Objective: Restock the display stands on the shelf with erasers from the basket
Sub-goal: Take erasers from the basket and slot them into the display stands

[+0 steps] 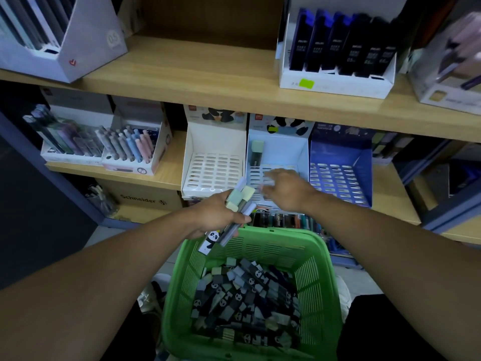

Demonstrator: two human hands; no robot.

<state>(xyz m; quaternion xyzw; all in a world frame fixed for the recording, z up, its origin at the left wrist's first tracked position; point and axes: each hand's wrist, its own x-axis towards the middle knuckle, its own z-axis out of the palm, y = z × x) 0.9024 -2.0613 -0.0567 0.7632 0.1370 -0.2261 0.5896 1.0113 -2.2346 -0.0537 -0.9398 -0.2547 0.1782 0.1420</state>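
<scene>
A green basket (322,282) sits below me, filled with several panda-sleeved erasers (244,300). My left hand (218,217) grips a bundle of erasers (239,204) above the basket's far rim. My right hand (286,190) reaches over the middle white display stand (278,152) and pinches one pale eraser (268,185) at its slotted tray. One green-topped eraser (257,152) stands in that stand's back left corner. The left white stand (213,168) and the blue stand (341,175) on the right hold nothing.
Pen display boxes (125,149) stand to the left on the same shelf. The upper shelf (208,82) carries a box of dark refill packs (338,53). A Schneider carton (145,198) sits on the lower shelf, beside a row of pens (286,220).
</scene>
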